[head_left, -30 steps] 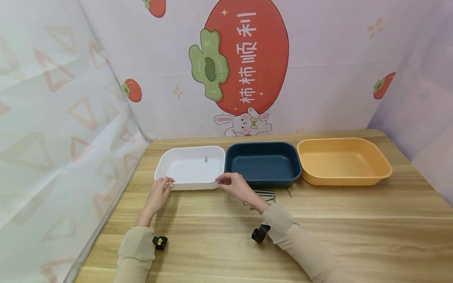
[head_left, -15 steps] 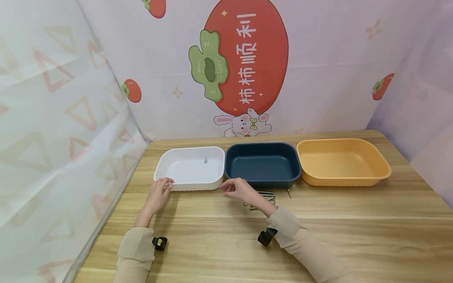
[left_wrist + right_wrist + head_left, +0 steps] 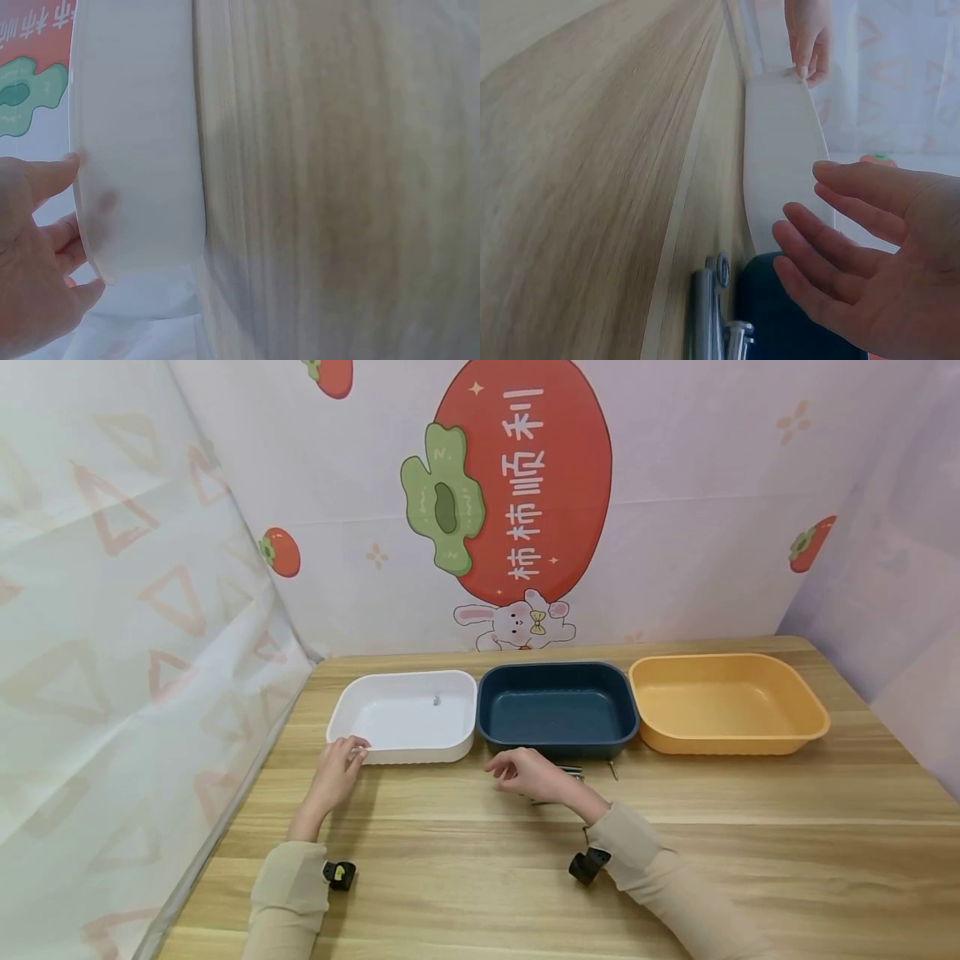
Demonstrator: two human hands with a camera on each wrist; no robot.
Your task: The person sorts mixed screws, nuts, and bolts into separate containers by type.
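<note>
My left hand (image 3: 335, 778) grips the rim of the white tray (image 3: 397, 755) at its front left corner. In the left wrist view, fingertips of the left hand (image 3: 37, 247) show faintly through the tray's wall. A tiny metallic piece (image 3: 437, 700) lies inside this tray; its kind is too small to tell. My right hand (image 3: 528, 775) hovers in front of the dark blue tray (image 3: 558, 749), its fingers loosely bent and holding nothing. Metal bolts (image 3: 570, 769) lie beneath and beside it, partly hidden. In the right wrist view a ring-ended piece (image 3: 718, 270) lies beside a bolt (image 3: 739, 334).
A yellow tray (image 3: 723, 744) stands right of the blue one, all three trays in a row along the back of the wooden table (image 3: 465, 877). A brass screw (image 3: 613, 770) lies before the blue tray. Printed cloth (image 3: 337, 602) hangs behind and to the left.
My right hand has let go of the white tray's front right corner and moved right and nearer, to above the bolts. The left hand has stayed at the tray's rim.
</note>
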